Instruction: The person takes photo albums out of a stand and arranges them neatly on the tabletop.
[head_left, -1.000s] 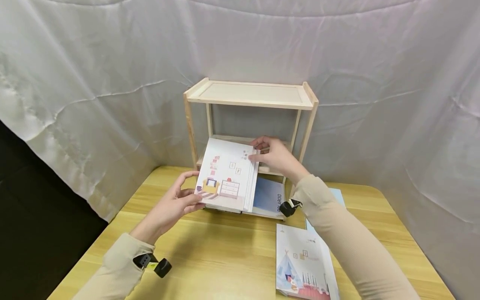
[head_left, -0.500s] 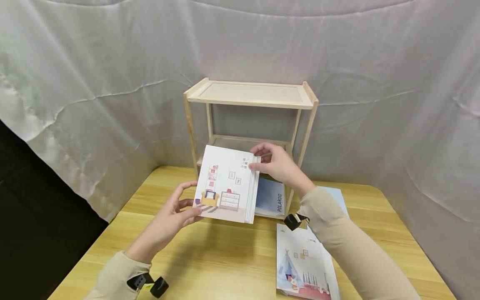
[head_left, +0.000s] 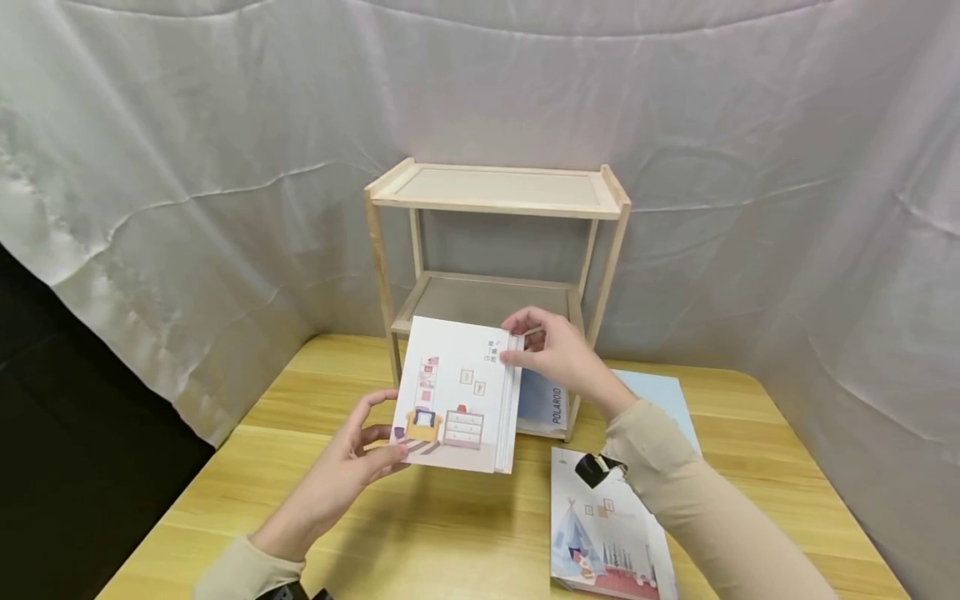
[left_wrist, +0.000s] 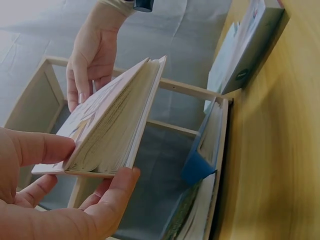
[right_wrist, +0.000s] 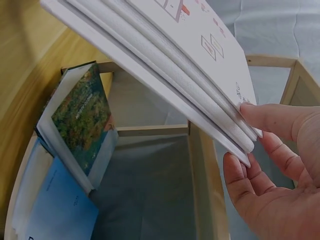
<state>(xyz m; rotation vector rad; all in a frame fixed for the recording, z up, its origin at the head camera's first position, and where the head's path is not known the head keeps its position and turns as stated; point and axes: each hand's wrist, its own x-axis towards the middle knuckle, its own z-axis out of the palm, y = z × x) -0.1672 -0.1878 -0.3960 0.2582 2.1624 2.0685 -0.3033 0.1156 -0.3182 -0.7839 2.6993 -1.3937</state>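
Both hands hold a stack of thin white books (head_left: 457,404) above the table, just in front of a two-tier wooden shelf (head_left: 495,192). The top cover shows a sofa and a chest of drawers. My left hand (head_left: 378,442) grips the stack's near left corner, thumb on top and fingers beneath (left_wrist: 115,185). My right hand (head_left: 528,342) pinches the far right corner, with its thumb on the cover (right_wrist: 270,117). The stack (right_wrist: 165,65) tilts, its far edge higher. A blue book marked POLAROID (head_left: 543,400) lies on the shelf's bottom level.
Beside the blue book (right_wrist: 55,205) lies a book with a green cover (right_wrist: 80,120). On the wooden table (head_left: 450,533) at the right lie a book with a tent picture (head_left: 600,525) and a pale blue one (head_left: 660,396). Grey cloth (head_left: 187,167) hangs behind and at both sides.
The stack of white books has come out of the shelf toward me and down, both hands moving with it. The shelf's middle level now shows bare.
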